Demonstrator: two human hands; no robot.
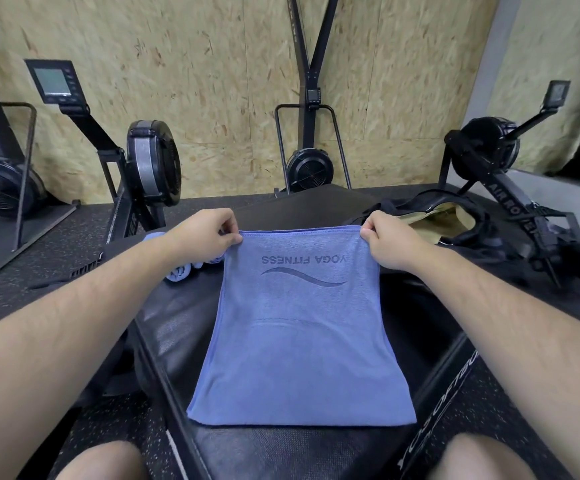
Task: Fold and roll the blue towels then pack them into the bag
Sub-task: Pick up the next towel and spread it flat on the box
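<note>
A blue towel (pixel 299 341) printed "YOGA FITNESS" lies on the black padded box (pixel 177 327) in front of me, its far edge lifted. My left hand (pixel 208 233) pinches the far left corner and my right hand (pixel 385 240) pinches the far right corner. The near edge rests folded on the pad. Rolled blue towels (pixel 181 271) lie under my left wrist, partly hidden. The black bag (pixel 454 220) with a tan lining sits open beyond my right hand.
Rowing machines stand around: one at the left (pixel 150 164), one in the middle by the wall (pixel 309 168), one at the right (pixel 510 188). The floor is black speckled rubber (pixel 39 251). My knees show at the bottom edge.
</note>
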